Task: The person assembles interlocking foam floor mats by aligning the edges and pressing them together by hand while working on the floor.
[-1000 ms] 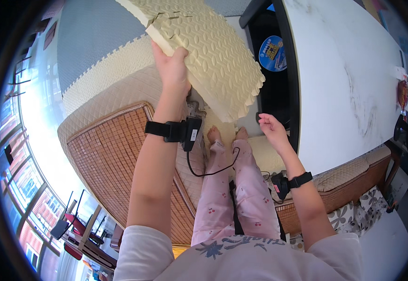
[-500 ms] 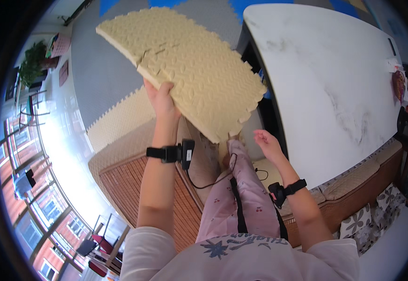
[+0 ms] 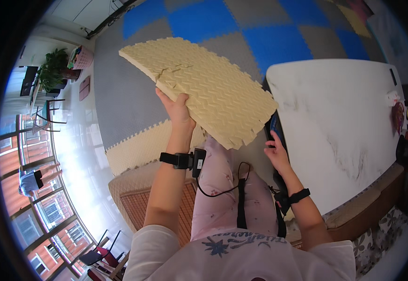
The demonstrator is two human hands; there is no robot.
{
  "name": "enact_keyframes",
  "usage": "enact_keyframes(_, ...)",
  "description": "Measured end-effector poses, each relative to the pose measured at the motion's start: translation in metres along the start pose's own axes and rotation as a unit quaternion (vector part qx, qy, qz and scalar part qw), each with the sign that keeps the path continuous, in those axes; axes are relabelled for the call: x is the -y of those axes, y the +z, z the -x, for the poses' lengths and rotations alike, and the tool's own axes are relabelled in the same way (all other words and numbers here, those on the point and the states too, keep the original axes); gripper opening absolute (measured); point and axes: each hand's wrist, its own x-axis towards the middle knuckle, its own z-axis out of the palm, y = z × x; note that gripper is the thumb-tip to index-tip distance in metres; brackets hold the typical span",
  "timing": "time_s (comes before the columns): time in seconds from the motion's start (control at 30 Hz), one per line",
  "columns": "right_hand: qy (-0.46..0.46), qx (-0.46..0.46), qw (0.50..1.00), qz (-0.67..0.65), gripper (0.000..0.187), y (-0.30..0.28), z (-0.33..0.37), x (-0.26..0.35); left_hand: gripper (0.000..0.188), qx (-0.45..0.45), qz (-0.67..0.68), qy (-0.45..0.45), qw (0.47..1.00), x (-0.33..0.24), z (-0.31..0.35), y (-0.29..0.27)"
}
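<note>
Cream interlocking foam mat tiles, with a textured face and toothed edges, are held up in front of me. A seam near the left end shows that at least two pieces are joined. My left hand is closed on their near edge beside that seam, thumb on top, the other fingers mostly hidden. My right hand has its fingers apart and nothing in it. It hovers between the mat's right corner and the side of a white marble-patterned table, apart from the mat.
Grey and blue foam mats cover the floor ahead, with a cream strip at the near left. A brown woven-topped seat lies close to my legs. Chairs, a potted plant and windows line the left side.
My view has shifted, showing more floor ahead. I now stand farther from the seat. The tiles stay in my left hand, and my right hand is still empty beside the table.
</note>
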Motion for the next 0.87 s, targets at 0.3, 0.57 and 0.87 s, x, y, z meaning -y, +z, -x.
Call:
enact_keyframes(0.3, -0.131, -0.271, 0.91, 0.285, 0.058, 0.094, -0.119, 0.114, 0.069, 0.124, -0.057, -0.15, 0.979, 0.016, -0.173, -0.021)
enact_keyframes(0.57, -0.13, -0.368, 0.902, 0.185, 0.028, 0.103, -0.216, 0.185, 0.054, 0.284, -0.23, -0.323, 0.873, 0.001, -0.338, 0.042)
enact_keyframes(0.87, 0.052, -0.394, 0.909, 0.126, 0.034, 0.032, -0.242, 0.231, 0.067, 0.624, -0.681, 0.054, 0.38, 0.052, -0.439, 0.132)
